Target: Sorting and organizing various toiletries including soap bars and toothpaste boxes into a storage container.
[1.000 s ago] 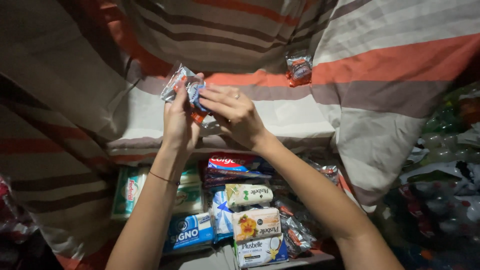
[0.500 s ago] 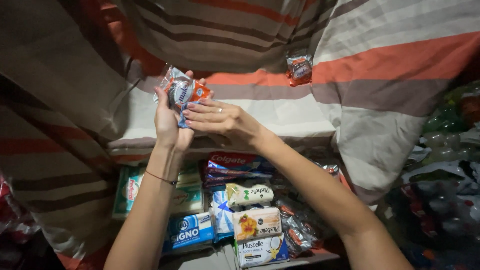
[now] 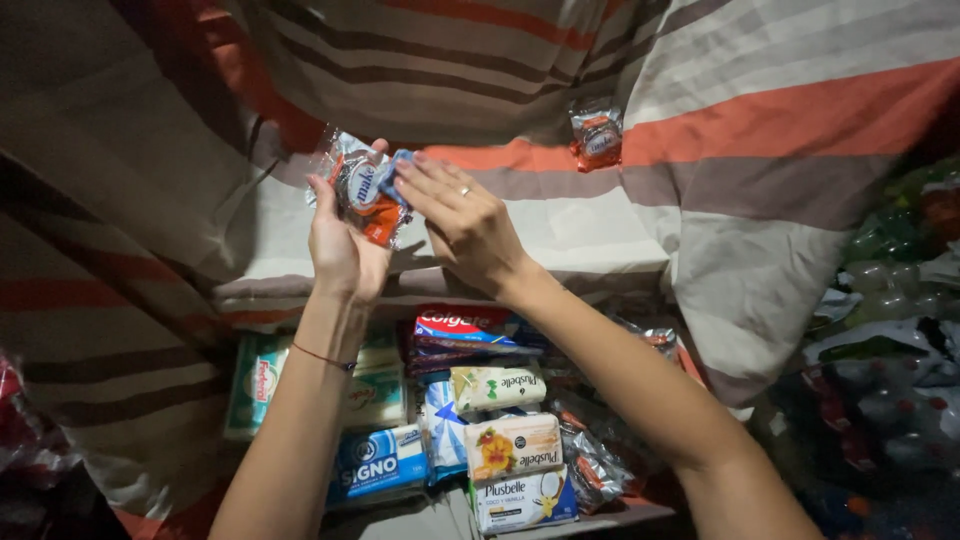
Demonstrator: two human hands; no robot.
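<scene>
My left hand point(image 3: 340, 250) is raised and holds a small bunch of clear-wrapped packets point(image 3: 360, 190) with round labels and orange parts. My right hand point(image 3: 465, 225), with a ring on one finger, touches the bunch's right side with its fingertips, pinching at a blue bit of wrapper. Both hands are up in front of a striped cloth point(image 3: 760, 120). One more small orange packet point(image 3: 596, 133) lies on the cloth further right, apart from both hands.
Below my arms a tray point(image 3: 610, 515) holds several soap bars point(image 3: 512, 445), a toothpaste box point(image 3: 470, 325), a blue pack point(image 3: 378, 463) and green packs point(image 3: 258, 380). A white shelf edge point(image 3: 580, 235) runs behind the hands. Bottles and dark bags point(image 3: 890, 300) crowd the right side.
My left hand has lifted the bunch of packets slightly and turned it. My right hand has shifted from covering the bunch to pinching its right side.
</scene>
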